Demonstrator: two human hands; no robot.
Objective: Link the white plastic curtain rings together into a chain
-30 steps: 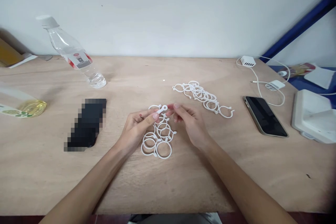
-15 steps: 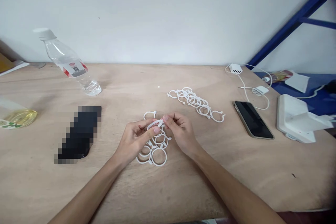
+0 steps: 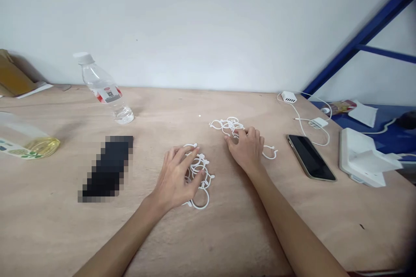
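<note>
Several white plastic rings with small clasps lie in a near pile point(image 3: 200, 199) at the middle of the table. My left hand point(image 3: 177, 177) rests over the left side of that pile, thumb and fingers apart, and hides some rings. A second, farther group of white rings point(image 3: 227, 125) spreads to the right. Over its middle is my right hand point(image 3: 247, 149), fingers curved down and thumb apart from them. One ring point(image 3: 270, 152) sticks out to the right of this hand. What lies under the right palm is hidden.
A water bottle point(image 3: 108, 91) and a dark pixelated object point(image 3: 108, 169) stand and lie at left, beside a container of yellow liquid point(image 3: 42, 145). At right are a phone point(image 3: 312, 158), a white charger with cables point(image 3: 288, 97) and a white plastic device point(image 3: 360, 156).
My hands have parted, and the ring they held together is released onto the near pile. My right hand has moved right to the farther rings. The view has shifted slightly.
</note>
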